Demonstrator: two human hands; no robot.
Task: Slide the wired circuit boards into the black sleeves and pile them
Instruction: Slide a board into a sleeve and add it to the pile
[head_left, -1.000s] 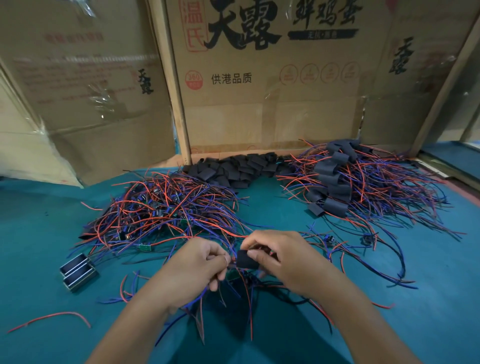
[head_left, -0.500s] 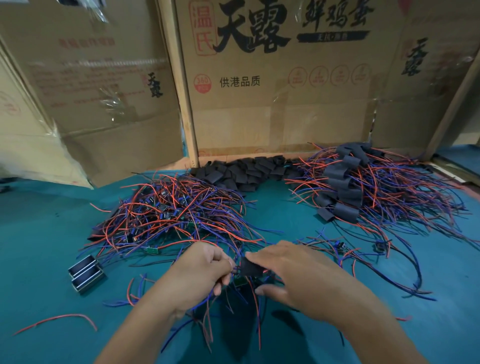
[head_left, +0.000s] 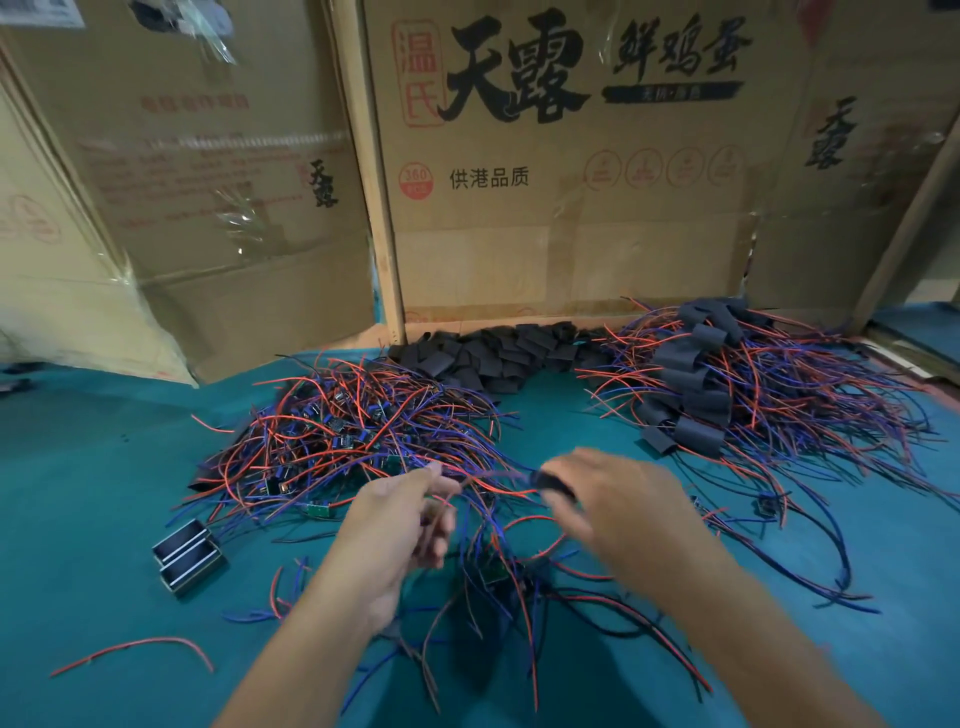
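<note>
My right hand (head_left: 618, 504), blurred by motion, grips a black sleeve (head_left: 553, 480) over the green table (head_left: 104, 571). Red and blue wires run from that sleeve leftward to my left hand (head_left: 402, 525), which pinches them. Whether a board sits inside the sleeve is hidden. A heap of bare wired circuit boards (head_left: 343, 436) lies left of centre. Loose empty black sleeves (head_left: 493, 353) are piled at the back against the cardboard. A pile of sleeved boards (head_left: 696, 384) with trailing wires lies at the right.
Cardboard boxes (head_left: 561, 208) wall off the back of the table. Two small metal-framed black blocks (head_left: 187, 556) lie at the left. A loose red wire (head_left: 135, 649) lies near the front left, and stray wires (head_left: 810, 561) trail at the right.
My hands have moved apart and up: the right hand carried the sleeve to the right, while the left hand draws the wires out to the left. The view shifted closer.
</note>
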